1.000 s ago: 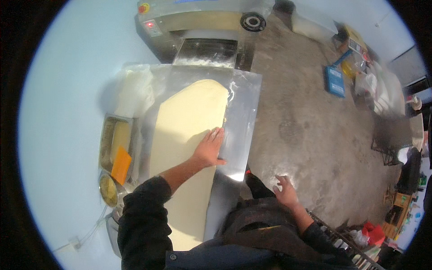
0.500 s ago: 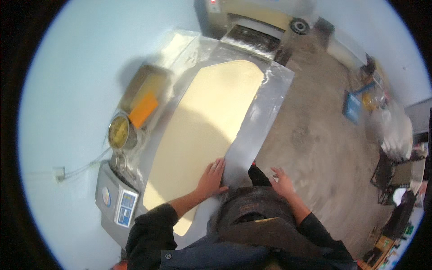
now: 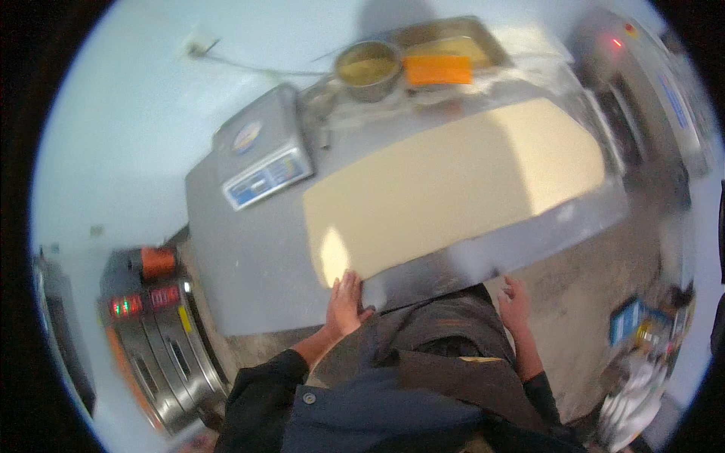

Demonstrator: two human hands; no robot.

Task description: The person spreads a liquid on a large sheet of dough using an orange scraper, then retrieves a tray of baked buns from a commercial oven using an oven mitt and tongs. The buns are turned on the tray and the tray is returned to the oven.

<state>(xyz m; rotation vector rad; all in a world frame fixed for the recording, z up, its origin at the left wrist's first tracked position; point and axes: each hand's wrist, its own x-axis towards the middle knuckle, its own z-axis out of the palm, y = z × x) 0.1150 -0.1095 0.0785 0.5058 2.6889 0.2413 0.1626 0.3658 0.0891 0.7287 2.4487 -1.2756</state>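
A long, pale yellow sheet of rolled dough (image 3: 430,185) lies flat across the grey metal table (image 3: 249,279). My left hand (image 3: 346,306) is open, its fingers laid on the near left corner of the sheet and the thumb held out to the side. Beside the table's near edge hangs my right hand (image 3: 514,303), empty, with its fingers loosely bent and a little blurred. Behind the sheet rests an orange flat piece, perhaps a scraper (image 3: 438,69), next to a metal bowl (image 3: 368,69) with something yellowish in it.
Left of the dough stands a digital scale (image 3: 264,147). A rectangular metal tray (image 3: 491,41) is at the back by the wall. A machine (image 3: 642,90) adjoins the table's right end. At lower left is a steel appliance with red displays (image 3: 162,347); a blue dustpan-like item (image 3: 625,321) lies right.
The view has swung to the left, bringing the steel appliance into sight. My left hand has slid along the dough's near edge to its left corner. My right hand remains off the table, empty.
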